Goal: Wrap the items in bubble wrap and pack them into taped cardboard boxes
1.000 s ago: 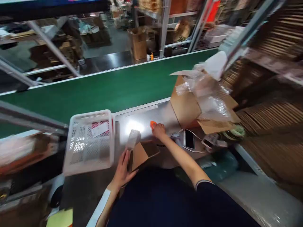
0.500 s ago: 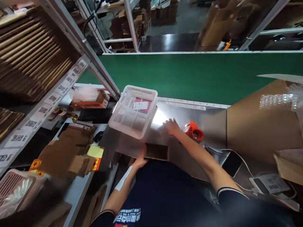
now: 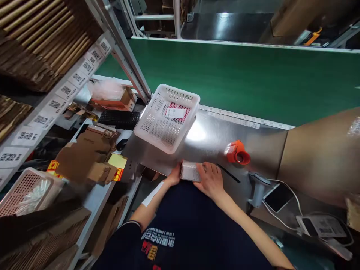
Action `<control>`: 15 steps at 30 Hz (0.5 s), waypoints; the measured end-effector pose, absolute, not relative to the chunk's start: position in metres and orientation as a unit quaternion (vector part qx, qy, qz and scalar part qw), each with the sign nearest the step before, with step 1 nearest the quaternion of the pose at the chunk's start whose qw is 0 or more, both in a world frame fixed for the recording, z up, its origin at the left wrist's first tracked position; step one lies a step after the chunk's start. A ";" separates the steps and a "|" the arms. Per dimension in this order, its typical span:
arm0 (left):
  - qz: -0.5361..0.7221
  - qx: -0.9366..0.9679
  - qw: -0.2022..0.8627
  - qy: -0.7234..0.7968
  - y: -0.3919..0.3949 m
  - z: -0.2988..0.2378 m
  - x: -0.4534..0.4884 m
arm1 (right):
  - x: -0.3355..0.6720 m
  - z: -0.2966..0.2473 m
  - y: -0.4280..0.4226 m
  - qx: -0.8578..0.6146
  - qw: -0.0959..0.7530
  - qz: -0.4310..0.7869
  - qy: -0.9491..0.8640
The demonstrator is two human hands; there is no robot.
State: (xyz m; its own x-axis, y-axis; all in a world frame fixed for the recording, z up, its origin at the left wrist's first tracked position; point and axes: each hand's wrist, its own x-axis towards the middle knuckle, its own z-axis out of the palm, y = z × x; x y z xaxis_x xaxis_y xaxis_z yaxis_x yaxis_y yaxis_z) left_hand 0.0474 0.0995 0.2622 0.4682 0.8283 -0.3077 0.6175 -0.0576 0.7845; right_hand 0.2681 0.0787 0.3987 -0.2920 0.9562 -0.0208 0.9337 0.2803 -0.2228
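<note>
A small bubble-wrapped pack [image 3: 190, 171] lies at the bench's near edge, close against my body. It covers the place of the small open cardboard box, whose walls are mostly hidden. My left hand [image 3: 174, 174] is closed at the left side of the box and pack. From the right, my right hand [image 3: 211, 178] rests its bent fingers on the bubble wrap. An orange tape dispenser [image 3: 238, 153] stands beyond my right hand. Farther left sits a white perforated basket [image 3: 153, 137] with a white label [image 3: 174, 113] and something pink in it.
A green conveyor belt [image 3: 239, 75] runs behind the bench. To the right are a scanner [image 3: 257, 187], a phone [image 3: 279, 197] with a cable and a large carton [image 3: 317, 157]. Flattened cardboard [image 3: 87, 150], a keyboard [image 3: 119, 119] and shelves of cartons are on the left.
My right hand has come back from mid-bench to the near edge. The bubble-wrapped pack now shows where the open box's inside was visible. The view has shifted downward.
</note>
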 end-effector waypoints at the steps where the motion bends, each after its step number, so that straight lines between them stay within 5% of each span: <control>1: 0.116 0.712 0.474 0.505 0.101 0.264 0.047 | 0.265 0.398 0.075 -0.590 0.049 0.089 -0.801; 8: 0.093 0.714 0.490 0.491 0.109 0.274 0.047 | 0.266 0.388 0.068 -0.595 0.022 0.083 -0.799; 15: 0.062 0.743 0.478 0.464 0.111 0.280 0.048 | 0.274 0.360 0.073 -0.585 0.083 0.155 -0.792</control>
